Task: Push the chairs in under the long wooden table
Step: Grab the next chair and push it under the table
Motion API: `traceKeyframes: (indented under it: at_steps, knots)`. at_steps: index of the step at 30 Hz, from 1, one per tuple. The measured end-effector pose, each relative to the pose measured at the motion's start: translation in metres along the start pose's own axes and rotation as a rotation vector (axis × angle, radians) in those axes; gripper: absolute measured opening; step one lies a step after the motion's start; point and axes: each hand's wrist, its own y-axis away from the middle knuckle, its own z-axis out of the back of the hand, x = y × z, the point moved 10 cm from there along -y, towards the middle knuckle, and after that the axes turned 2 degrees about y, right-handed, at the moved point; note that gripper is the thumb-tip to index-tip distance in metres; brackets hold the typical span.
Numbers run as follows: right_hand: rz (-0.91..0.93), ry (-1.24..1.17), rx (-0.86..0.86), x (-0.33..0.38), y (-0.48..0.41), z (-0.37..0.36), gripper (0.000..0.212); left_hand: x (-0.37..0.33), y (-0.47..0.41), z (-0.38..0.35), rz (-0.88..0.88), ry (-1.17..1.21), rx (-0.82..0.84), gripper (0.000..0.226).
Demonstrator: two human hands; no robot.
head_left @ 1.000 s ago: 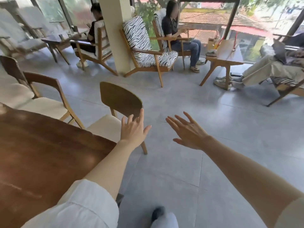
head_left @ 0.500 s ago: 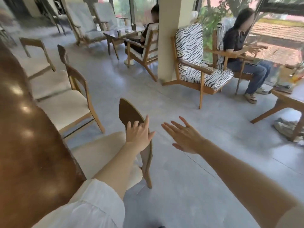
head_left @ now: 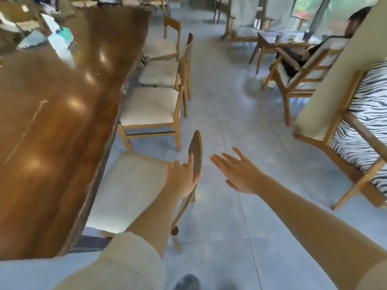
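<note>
The long, glossy wooden table fills the left side. Along its right edge stands a row of wooden chairs with cream seats. The nearest chair has its seat partly beside the table edge and its dark backrest turned edge-on to me. My left hand is closed around that backrest from the seat side. My right hand hovers just right of the backrest with fingers spread, holding nothing. A second chair, a third chair and a fourth chair line up behind.
A zebra-striped armchair and a cream pillar stand at the right. A person sits in a wooden armchair beyond. Blurred items lie on the table's far end. Grey tiled floor forms an aisle between.
My view has swung left along the table. My left hand has gone from hovering at the nearest chair's backrest to gripping it. My right hand stays open beside it.
</note>
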Motion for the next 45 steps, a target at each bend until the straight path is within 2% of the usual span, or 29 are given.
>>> traceKeyframes:
  at_steps: [7, 14, 17, 21, 24, 26, 29, 31, 37, 45]
  knots:
    - [0.282, 0.015, -0.089, -0.020, -0.063, -0.014, 0.076, 0.034, 0.005, -0.028, 0.345, 0.135, 0.052, 0.067]
    - [0.471, 0.007, -0.171, -0.009, -0.111, -0.028, 0.076, 0.064, -0.009, -0.044, 0.542, 0.136, 0.129, 0.072]
    - [0.521, 0.061, -0.109, -0.009, -0.122, -0.041, 0.076, 0.061, -0.007, -0.051, 0.573, 0.185, 0.162, 0.076]
    - [0.537, 0.146, -0.001, -0.013, -0.141, -0.057, 0.078, 0.043, 0.005, -0.095, 0.633, 0.452, 0.372, 0.097]
    - [0.585, 0.168, 0.078, -0.007, -0.151, -0.073, 0.069, 0.021, 0.019, -0.128, 0.686, 0.630, 0.542, 0.111]
    - [0.633, 0.201, 0.103, -0.003, -0.158, -0.082, 0.062, 0.014, 0.017, -0.136, 0.736, 0.583, 0.546, 0.098]
    - [0.689, 0.179, 0.036, 0.004, -0.168, -0.087, 0.045, 0.021, 0.006, -0.124, 0.824, 0.359, 0.386, 0.046]
    - [0.741, 0.186, -0.053, 0.009, -0.176, -0.083, 0.033, 0.023, -0.001, -0.114, 0.855, 0.236, 0.325, 0.027]
    - [0.837, 0.271, -0.146, 0.015, -0.204, -0.072, 0.031, 0.035, -0.012, -0.098, 0.938, 0.143, 0.285, 0.018]
    - [0.952, 0.309, -0.214, 0.043, -0.267, -0.043, 0.027, 0.098, -0.023, -0.080, 1.039, 0.155, 0.241, 0.018]
